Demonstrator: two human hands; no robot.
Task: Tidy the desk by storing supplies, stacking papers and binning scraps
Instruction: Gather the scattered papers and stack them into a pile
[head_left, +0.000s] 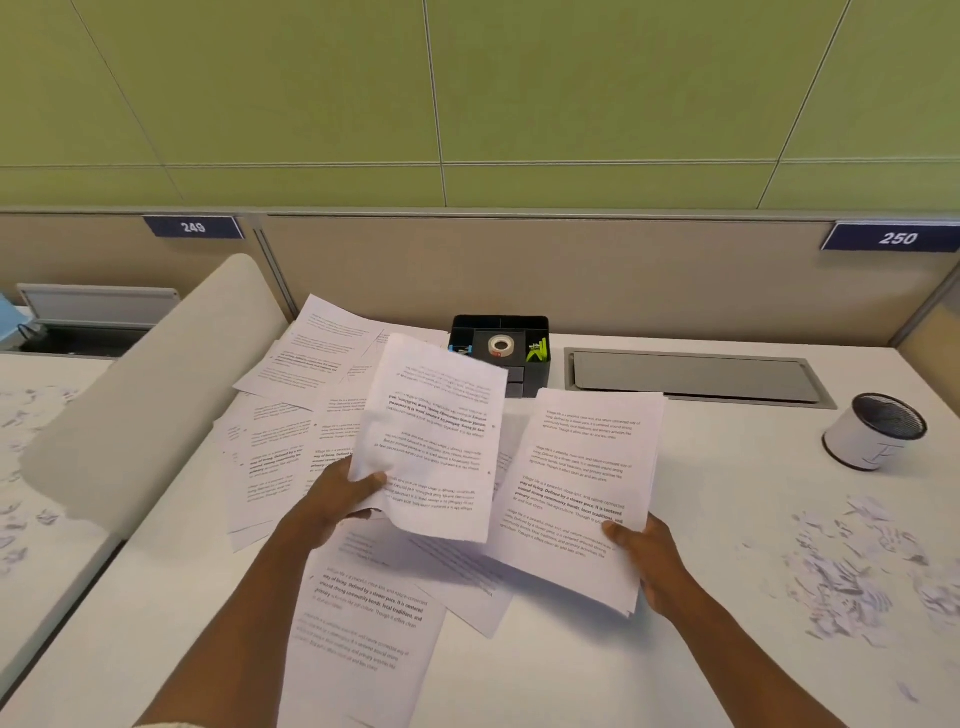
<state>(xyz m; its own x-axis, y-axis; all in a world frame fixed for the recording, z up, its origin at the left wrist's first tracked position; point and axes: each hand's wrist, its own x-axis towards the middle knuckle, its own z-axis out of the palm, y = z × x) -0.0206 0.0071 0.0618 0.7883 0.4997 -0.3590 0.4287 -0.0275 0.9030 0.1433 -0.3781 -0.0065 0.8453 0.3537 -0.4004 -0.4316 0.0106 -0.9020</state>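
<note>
At the near middle of the counter (675, 519), the left hand (340, 501) is pinching one sheet (434, 441) by its near left corner, thumb on top, lifting it with its print upside down. Its grip is holding that sheet alone. Just right, the right hand (647, 558) is gripping a stack (579, 493) at its near right corner, thumb lying on the top page. Loose papers (306, 415) are lying scattered under and left of both. Farther back, an organizer (519, 382) is holding a tape roll (501, 345). Scraps (857, 571) are littering the right side, near a bin (875, 432).
</note>
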